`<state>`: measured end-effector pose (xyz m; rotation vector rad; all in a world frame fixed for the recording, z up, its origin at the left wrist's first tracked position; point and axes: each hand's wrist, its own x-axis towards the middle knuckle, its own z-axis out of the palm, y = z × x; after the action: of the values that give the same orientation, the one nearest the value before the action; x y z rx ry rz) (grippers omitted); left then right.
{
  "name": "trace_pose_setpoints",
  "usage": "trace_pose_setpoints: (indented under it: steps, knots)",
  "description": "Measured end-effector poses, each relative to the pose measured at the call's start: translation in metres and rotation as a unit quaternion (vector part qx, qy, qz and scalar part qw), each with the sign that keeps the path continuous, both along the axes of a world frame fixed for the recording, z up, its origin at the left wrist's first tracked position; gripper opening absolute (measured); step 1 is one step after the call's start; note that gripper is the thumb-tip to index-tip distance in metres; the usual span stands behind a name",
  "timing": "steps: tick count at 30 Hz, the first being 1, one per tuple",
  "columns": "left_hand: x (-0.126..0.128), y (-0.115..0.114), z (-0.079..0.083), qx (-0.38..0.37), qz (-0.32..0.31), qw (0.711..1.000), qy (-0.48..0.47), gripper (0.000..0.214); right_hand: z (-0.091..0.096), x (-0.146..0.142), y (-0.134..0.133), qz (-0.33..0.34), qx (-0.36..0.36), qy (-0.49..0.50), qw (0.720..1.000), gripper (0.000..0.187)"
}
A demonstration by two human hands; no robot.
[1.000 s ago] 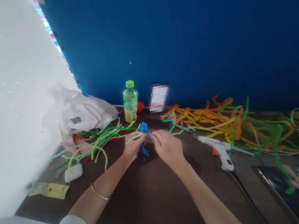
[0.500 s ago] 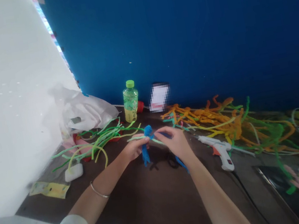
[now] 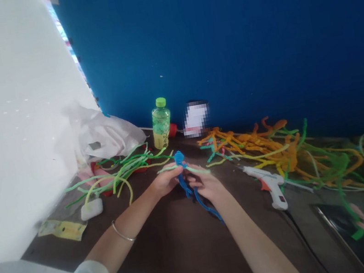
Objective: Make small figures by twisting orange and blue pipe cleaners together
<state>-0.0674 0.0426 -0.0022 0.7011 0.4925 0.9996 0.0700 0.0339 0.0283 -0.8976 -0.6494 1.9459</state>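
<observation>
Both of my hands meet over the dark table [image 3: 186, 247] around a blue pipe cleaner figure [image 3: 180, 159] with a pale green pipe cleaner [image 3: 197, 169] laid across it. My left hand [image 3: 166, 181] pinches the figure from the left. My right hand [image 3: 206, 184] is closed on the blue pipe cleaner, whose loose end [image 3: 208, 206] trails down past my wrist. A thin bangle [image 3: 121, 233] sits on my left forearm.
Loose green and yellow pipe cleaners [image 3: 121, 170] lie at the left, an orange and green heap [image 3: 274, 146] at the right. A white glue gun [image 3: 269, 182], a green-capped bottle [image 3: 160, 122], a white plastic bag [image 3: 105, 135] and a small white case [image 3: 91, 209] are nearby. A blue wall stands behind.
My right hand has moved back toward my left hand and lower. The blue strand now hangs below my right wrist. The view has shifted slightly.
</observation>
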Motion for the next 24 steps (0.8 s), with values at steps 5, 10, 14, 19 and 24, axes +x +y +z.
trace_pose_setpoints:
  steps: [5, 10, 14, 19, 24]
  knots:
    - [0.004, 0.0, 0.003, 0.017, 0.086, 0.996, 0.034, 0.025, -0.008, -0.012, -0.007, -0.085, 0.047, -0.113, 0.989, 0.023]
    - [0.009, 0.001, 0.002, 0.05, 0.2, 0.974, 0.098, 0.026, -0.007, -0.018, -0.014, -0.128, 0.176, -0.339, 0.915, 0.026]
    - [0.011, 0.001, 0.0, 0.089, 0.261, 0.948, 0.156, 0.025, -0.002, -0.017, -0.016, -0.101, 0.307, -0.474, 0.819, 0.021]
    - [0.009, -0.002, 0.002, 0.124, 0.294, 0.929, 0.189, 0.026, 0.008, -0.012, -0.02, -0.093, 0.397, -0.641, 0.651, 0.02]
    - [0.007, -0.002, 0.002, 0.141, 0.29, 0.918, 0.229, 0.027, 0.016, -0.006, -0.022, -0.097, 0.407, -0.724, 0.548, 0.022]
